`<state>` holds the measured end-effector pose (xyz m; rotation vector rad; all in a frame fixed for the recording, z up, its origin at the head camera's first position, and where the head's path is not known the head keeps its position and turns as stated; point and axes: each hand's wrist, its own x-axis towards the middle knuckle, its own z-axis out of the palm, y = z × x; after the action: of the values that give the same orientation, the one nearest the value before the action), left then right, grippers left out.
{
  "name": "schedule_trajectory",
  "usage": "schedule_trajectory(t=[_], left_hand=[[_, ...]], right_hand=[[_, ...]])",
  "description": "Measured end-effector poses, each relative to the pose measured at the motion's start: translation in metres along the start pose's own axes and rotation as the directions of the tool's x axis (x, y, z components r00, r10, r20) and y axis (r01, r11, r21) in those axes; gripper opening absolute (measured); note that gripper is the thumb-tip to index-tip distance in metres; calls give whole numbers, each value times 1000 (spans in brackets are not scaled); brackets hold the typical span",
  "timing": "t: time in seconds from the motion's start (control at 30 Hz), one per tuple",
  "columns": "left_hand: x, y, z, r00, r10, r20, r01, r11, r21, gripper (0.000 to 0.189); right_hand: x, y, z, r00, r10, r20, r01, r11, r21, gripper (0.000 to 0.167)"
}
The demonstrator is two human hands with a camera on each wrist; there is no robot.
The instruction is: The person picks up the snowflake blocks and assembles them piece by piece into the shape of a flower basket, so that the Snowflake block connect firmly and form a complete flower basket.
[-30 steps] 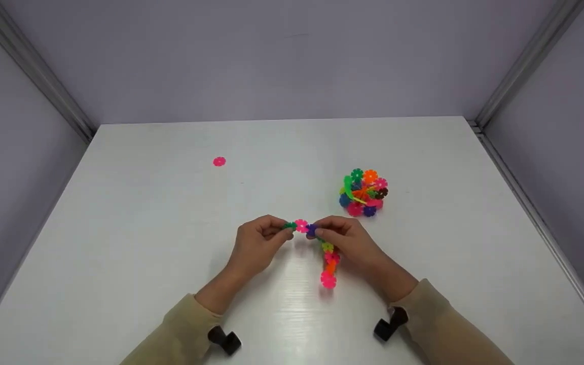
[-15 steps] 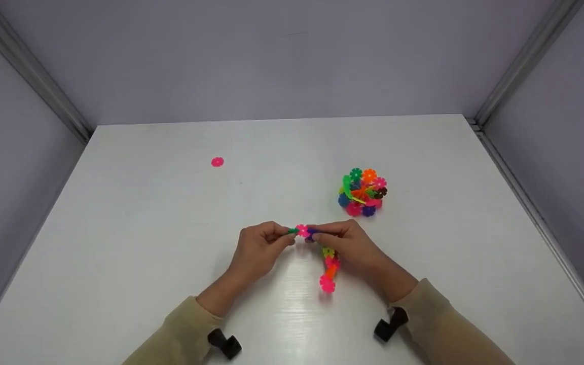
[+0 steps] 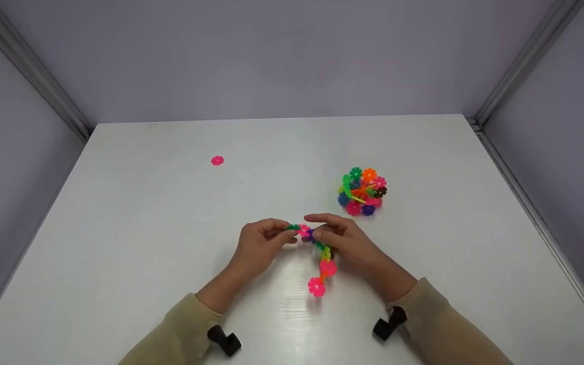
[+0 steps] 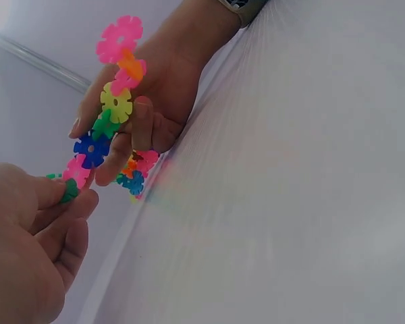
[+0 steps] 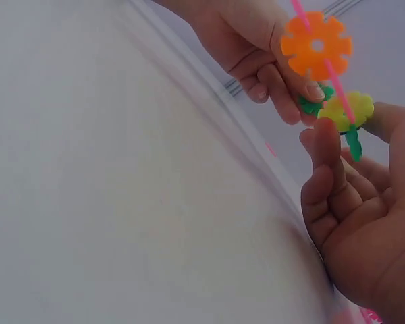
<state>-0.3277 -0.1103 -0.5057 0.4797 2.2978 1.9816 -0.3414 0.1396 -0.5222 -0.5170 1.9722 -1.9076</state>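
Note:
In the head view, a chain of interlocking plastic flower-shaped discs (image 3: 327, 267) hangs between the hands, its lower end dangling toward the person. The left hand (image 3: 261, 246) pinches a green disc (image 4: 69, 191) at the chain's upper end, beside a pink disc (image 4: 75, 172). At the dark blue disc (image 4: 92, 149), the right hand (image 3: 353, 243) holds the chain, thumb on it and index finger stretched out clear of it. In the right wrist view, an orange disc (image 5: 316, 45) and a yellow disc (image 5: 346, 112) show above the right hand's fingers. The right fingers partly hide the grip.
A ball-like cluster of many-coloured flower discs (image 3: 363, 192) sits on the white table (image 3: 145, 228), beyond the right hand. One loose pink disc (image 3: 217, 160) lies farther back on the left. Grey walls (image 3: 282, 66) surround the table's back and sides.
The right index finger has lifted off the dark blue disc and straightened. The chain's dangling end has swung left and turned. The left hand stays nearly in place.

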Motion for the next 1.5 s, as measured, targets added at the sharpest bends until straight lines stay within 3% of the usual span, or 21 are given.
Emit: schedule_trajectory(t=[0.2, 0.37, 0.53, 0.63, 0.77, 0.9, 1.2, 1.5], left_hand=[[4, 0, -6, 999, -22, 34, 22, 1000, 15, 16], [13, 7, -24, 999, -34, 21, 30, 987, 157, 30], [47, 11, -74, 997, 17, -77, 10, 941, 339, 33], [73, 4, -111, 990, 14, -143, 44, 916, 398, 35], [97, -10, -152, 978, -60, -199, 140, 898, 418, 41], [109, -18, -175, 963, -158, -217, 232, 896, 378, 51], [117, -37, -192, 931, -258, -258, 337, 880, 334, 54], [122, -46, -191, 940, -226, -256, 320, 845, 428, 54]], right_hand=[[1, -3, 0, 999, 6, 32, -6, 1000, 11, 40], [0, -3, 0, 999, 21, -30, -19, 999, 37, 40], [-1, -2, -1, 997, 29, -68, -25, 998, 57, 38], [-2, -1, -2, 996, 39, -79, -33, 997, 70, 38], [-3, 2, -1, 995, 53, -80, -46, 996, 78, 39], [-3, 5, 1, 996, 47, -79, -40, 996, 76, 40], [4, 4, 10, 997, 52, -59, -47, 996, 81, 39], [7, 3, 13, 998, 39, -46, -35, 997, 72, 38]])
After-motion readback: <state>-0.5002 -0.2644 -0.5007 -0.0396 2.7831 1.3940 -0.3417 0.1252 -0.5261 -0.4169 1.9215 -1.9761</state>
